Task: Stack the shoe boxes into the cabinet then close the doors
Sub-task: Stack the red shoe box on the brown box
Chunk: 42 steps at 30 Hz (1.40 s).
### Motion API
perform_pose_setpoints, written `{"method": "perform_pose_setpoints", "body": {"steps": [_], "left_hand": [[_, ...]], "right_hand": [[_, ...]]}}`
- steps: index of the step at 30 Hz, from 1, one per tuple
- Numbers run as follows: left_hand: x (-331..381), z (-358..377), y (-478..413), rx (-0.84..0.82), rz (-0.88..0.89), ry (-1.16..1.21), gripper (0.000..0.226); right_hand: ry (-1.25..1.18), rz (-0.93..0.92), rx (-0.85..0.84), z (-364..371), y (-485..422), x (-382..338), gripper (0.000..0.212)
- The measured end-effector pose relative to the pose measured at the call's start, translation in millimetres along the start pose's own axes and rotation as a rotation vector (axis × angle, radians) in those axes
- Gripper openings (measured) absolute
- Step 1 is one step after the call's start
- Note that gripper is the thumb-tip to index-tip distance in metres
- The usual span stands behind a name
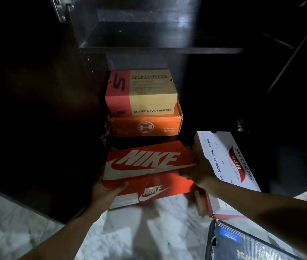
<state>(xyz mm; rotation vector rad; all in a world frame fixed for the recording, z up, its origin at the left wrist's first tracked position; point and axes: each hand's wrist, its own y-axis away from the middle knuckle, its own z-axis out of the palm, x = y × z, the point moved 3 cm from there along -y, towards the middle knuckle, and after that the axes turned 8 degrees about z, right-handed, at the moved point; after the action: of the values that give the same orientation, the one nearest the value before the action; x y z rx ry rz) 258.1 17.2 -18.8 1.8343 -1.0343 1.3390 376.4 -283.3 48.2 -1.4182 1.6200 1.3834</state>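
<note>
I hold an orange Nike shoe box (149, 166) above the floor, in front of the open dark cabinet (160, 49). My left hand (105, 190) grips its near left corner and my right hand (197, 171) grips its right end. Inside the cabinet, on the lower level at the left, a tan and red Skechers box (145, 92) sits on top of an orange box (147, 126). The dim light hides the rest of the cabinet's inside.
A white Skechers Arch Fit box (229, 166) lies on the floor right of the Nike box. A black box (243, 243) lies at the bottom right. The dark left cabinet door (36, 109) stands open. The floor is pale marble (126, 237).
</note>
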Motion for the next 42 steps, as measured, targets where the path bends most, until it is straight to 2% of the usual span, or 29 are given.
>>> {"method": "perform_pose_setpoints", "body": {"steps": [4, 8, 12, 18, 26, 31, 38, 42], "left_hand": [[39, 2, 3, 0.093, 0.028, 0.081, 0.084], [69, 6, 3, 0.124, 0.034, 0.179, 0.066], [102, 11, -3, 0.124, 0.089, 0.248, 0.07], [139, 8, -14, 0.083, 0.128, 0.337, 0.071], [180, 10, -20, 0.146, 0.165, 0.288, 0.083], [198, 10, -30, 0.121, 0.276, 0.236, 0.075], [215, 7, -51, 0.093, 0.384, 0.307, 0.058], [215, 2, -60, 0.147, 0.391, 0.357, 0.049]], "right_hand": [[-0.022, 0.009, 0.105, -15, -1, -12, 0.069], [-0.102, -0.014, 0.141, -31, 1, -35, 0.074], [-0.138, -0.06, 0.14, -48, 2, -54, 0.061], [-0.447, -0.144, 0.039, -63, 1, -75, 0.05], [-0.472, -0.307, 0.099, -70, 0, -91, 0.058], [-0.459, -0.328, 0.112, -75, -7, -97, 0.076], [-0.429, -0.475, 0.096, -68, -14, -113, 0.063], [-0.435, -0.545, 0.161, -60, -17, -115, 0.065]]}}
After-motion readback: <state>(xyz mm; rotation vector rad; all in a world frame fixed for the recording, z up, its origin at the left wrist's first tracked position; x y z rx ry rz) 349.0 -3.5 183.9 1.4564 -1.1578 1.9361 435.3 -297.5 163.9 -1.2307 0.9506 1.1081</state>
